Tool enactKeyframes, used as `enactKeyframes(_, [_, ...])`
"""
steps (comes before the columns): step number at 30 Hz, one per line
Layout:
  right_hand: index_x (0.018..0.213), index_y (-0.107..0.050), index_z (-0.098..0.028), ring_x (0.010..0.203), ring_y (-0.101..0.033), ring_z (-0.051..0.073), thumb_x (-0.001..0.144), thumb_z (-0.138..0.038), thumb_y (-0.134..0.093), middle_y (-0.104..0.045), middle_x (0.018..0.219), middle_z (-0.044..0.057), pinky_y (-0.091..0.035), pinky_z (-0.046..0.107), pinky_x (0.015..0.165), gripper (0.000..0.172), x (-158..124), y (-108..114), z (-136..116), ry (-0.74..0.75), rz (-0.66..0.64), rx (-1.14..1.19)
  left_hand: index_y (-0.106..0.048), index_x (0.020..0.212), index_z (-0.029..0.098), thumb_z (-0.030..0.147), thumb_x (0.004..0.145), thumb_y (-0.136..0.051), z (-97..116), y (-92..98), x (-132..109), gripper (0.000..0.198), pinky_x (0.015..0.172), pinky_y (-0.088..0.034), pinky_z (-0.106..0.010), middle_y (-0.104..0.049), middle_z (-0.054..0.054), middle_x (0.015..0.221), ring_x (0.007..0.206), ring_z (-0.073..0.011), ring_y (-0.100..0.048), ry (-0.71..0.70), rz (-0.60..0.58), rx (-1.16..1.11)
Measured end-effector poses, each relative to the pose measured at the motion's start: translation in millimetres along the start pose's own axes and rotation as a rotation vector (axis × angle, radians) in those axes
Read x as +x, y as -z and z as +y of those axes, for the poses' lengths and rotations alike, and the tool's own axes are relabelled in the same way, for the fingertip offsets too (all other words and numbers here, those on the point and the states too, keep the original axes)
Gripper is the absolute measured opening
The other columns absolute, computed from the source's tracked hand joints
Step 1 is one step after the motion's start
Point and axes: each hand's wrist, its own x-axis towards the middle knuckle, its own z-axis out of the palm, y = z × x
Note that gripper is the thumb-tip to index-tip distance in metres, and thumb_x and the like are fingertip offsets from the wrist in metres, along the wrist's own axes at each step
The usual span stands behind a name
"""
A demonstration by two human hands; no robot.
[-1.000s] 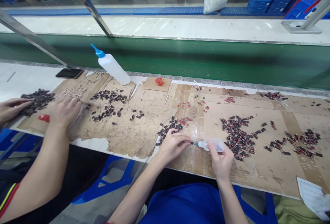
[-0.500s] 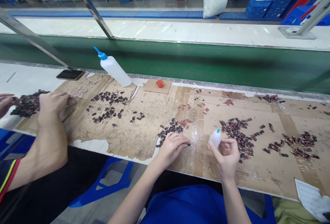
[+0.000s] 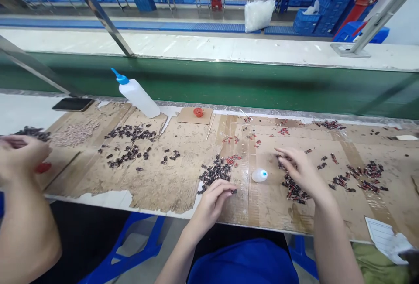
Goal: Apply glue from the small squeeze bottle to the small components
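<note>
My left hand (image 3: 214, 201) pinches a small black part (image 3: 233, 191) between thumb and fingertips, low over the cardboard (image 3: 183, 179). Just behind it lies a pile of small black parts (image 3: 216, 171). Over a heap of black-and-red parts (image 3: 295, 190) hovers my right hand (image 3: 303, 170), its thumb and fingers apart; nothing shows between them. Between my two hands a small white dropper bottle (image 3: 258, 175) with a blue tip stands on the cardboard. A few loose red pieces (image 3: 233, 159) lie beside the black pile.
A large white bottle (image 3: 139, 97) with a blue nozzle stands at the back left, near a red cap (image 3: 198, 112) and a phone (image 3: 73, 104). At far left is another person's hand (image 3: 22, 155). A green strip (image 3: 229, 82) runs behind the table.
My right hand has let go of the small dropper bottle, which now stands on the cardboard, and has moved right over the black-and-red heap. The other person's arm has shifted left.
</note>
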Motion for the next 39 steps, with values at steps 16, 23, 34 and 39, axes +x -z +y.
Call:
enactKeyframes(16, [0.092, -0.070, -0.015, 0.093, -0.064, 0.025, 0.085, -0.011, -0.060, -0.069, 0.092, 0.012, -0.049, 0.034, 0.085, 0.013, 51, -39, 0, 0.158, -0.409, -0.340, -0.065, 0.090, 0.018, 0.031, 0.094, -0.050, 11, 4.6, -5, 0.020, 0.076, -0.051, -0.028, -0.064, -0.008, 0.088, 0.085, -0.0185, -0.062, 0.052, 0.058, -0.133])
enactKeyframes(23, [0.097, -0.070, -0.021, 0.096, -0.061, 0.023, 0.086, -0.016, -0.063, -0.065, 0.093, 0.008, -0.048, 0.035, 0.086, 0.014, 53, -41, 6, 0.237, -0.397, -0.339, -0.066, 0.088, 0.018, 0.031, 0.093, -0.052, 11, -2.1, -12, 0.019, 0.075, -0.052, -0.028, -0.067, -0.008, 0.086, 0.083, -0.0186, -0.063, 0.114, 0.077, -0.151])
enactKeyframes(34, [0.082, -0.073, -0.019, 0.085, -0.070, 0.020, 0.085, -0.016, -0.062, -0.075, 0.089, 0.007, -0.054, 0.031, 0.079, 0.011, 47, -29, -2, 0.234, -0.268, -0.119, -0.072, 0.088, 0.018, 0.034, 0.088, -0.059, 19, -6.7, -6, 0.020, 0.074, -0.057, -0.028, -0.074, -0.008, 0.085, 0.081, -0.0193, -0.070, 0.104, 0.127, -0.150])
enactKeyframes(39, [0.070, -0.072, -0.018, 0.073, -0.073, 0.023, 0.076, -0.033, -0.069, -0.077, 0.084, 0.008, -0.057, 0.031, 0.063, 0.017, 34, -19, -10, -0.014, -0.113, 0.208, -0.073, 0.088, 0.018, 0.030, 0.088, -0.059, 25, -6.7, 0, 0.018, 0.073, -0.057, -0.027, -0.074, -0.008, 0.085, 0.081, -0.0187, -0.070, 0.072, 0.138, -0.120])
